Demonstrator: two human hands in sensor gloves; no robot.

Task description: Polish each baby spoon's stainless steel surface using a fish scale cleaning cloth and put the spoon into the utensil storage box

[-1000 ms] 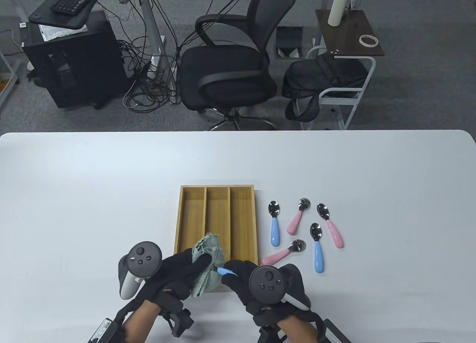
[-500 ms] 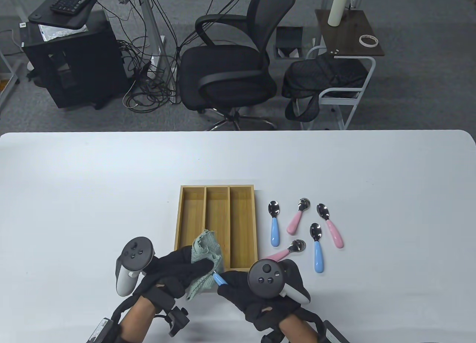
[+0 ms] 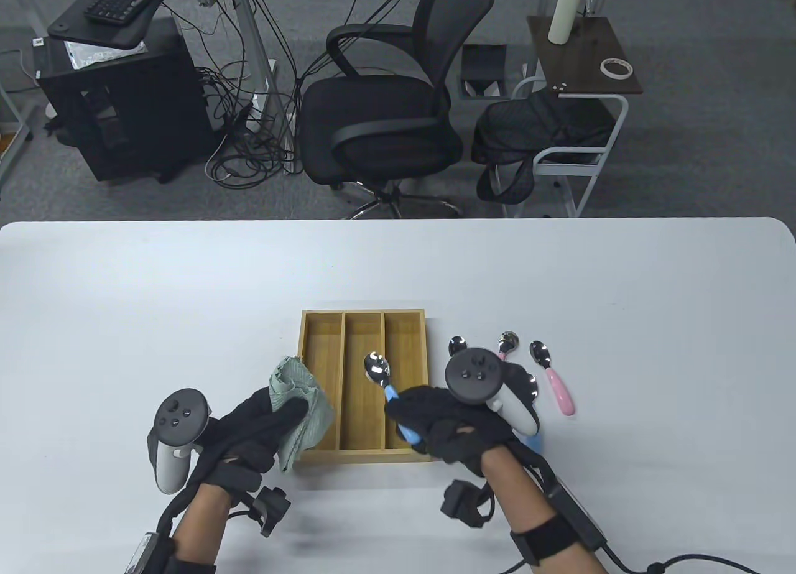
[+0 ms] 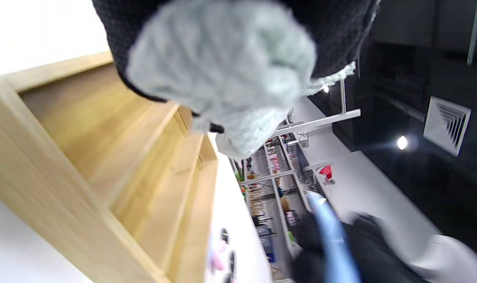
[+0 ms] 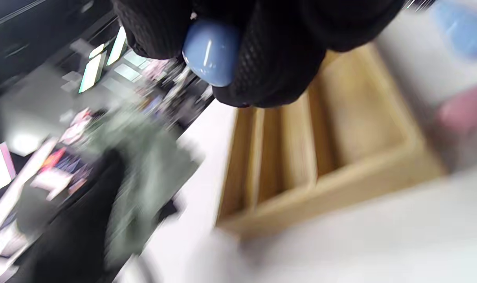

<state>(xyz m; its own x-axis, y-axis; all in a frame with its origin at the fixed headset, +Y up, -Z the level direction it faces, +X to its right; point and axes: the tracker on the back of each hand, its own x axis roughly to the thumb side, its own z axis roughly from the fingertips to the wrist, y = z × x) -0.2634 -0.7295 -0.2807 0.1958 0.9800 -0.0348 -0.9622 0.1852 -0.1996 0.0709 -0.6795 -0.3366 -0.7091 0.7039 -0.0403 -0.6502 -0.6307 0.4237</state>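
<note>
My right hand (image 3: 435, 418) grips a blue-handled spoon (image 3: 388, 393) by its handle (image 5: 211, 53), the steel bowl (image 3: 377, 366) raised over the middle and right compartments of the wooden storage box (image 3: 298, 381). My left hand (image 3: 261, 421) holds the pale green cloth (image 3: 298, 403) bunched in its fingers (image 4: 222, 70) at the box's near left corner (image 4: 65, 204), apart from the spoon. All three compartments show bare wood. Right of the box lie more spoons: a pink-handled one (image 3: 553, 381) in full view, two others (image 3: 457, 345) (image 3: 509, 342) showing only their bowls behind my right hand.
The white table (image 3: 155, 300) spreads wide to the left, right and far side of the box. Beyond its far edge stand an office chair (image 3: 385, 101), a black cabinet (image 3: 118, 101) with cables and a small side table (image 3: 581, 51).
The hands have parted. The left hand drew the cloth off to the left, and the right hand lifted the blue spoon up and forward over the box, its bowl now uncovered.
</note>
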